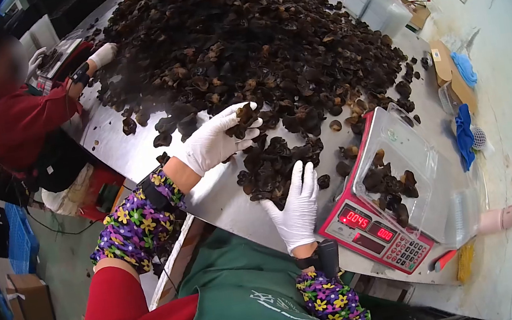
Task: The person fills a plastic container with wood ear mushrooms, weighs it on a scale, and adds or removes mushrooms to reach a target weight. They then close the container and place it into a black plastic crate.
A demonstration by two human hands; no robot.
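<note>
My left hand [217, 140], in a white glove, has its fingers closed round a dark brown wood ear mushroom [244, 121]. Below it on the metal table lies a small heap of wood ear mushrooms [276, 163]. My right hand [296, 212], gloved too, lies with fingers stretched out against the near side of this heap. Just right of that hand stands a red weighing scale [371, 232] reading 0.045. A clear plastic tub [417, 167] on the scale holds several wood ear mushrooms [387, 184].
A large pile of wood ear mushrooms [241, 51] covers the far table [228, 193]. At the left, a person in red [29, 129] reaches toward the pile with gloved hands. Stacked clear tubs [375, 6] stand at the back right. A pink cup [497, 220] is beyond the scale.
</note>
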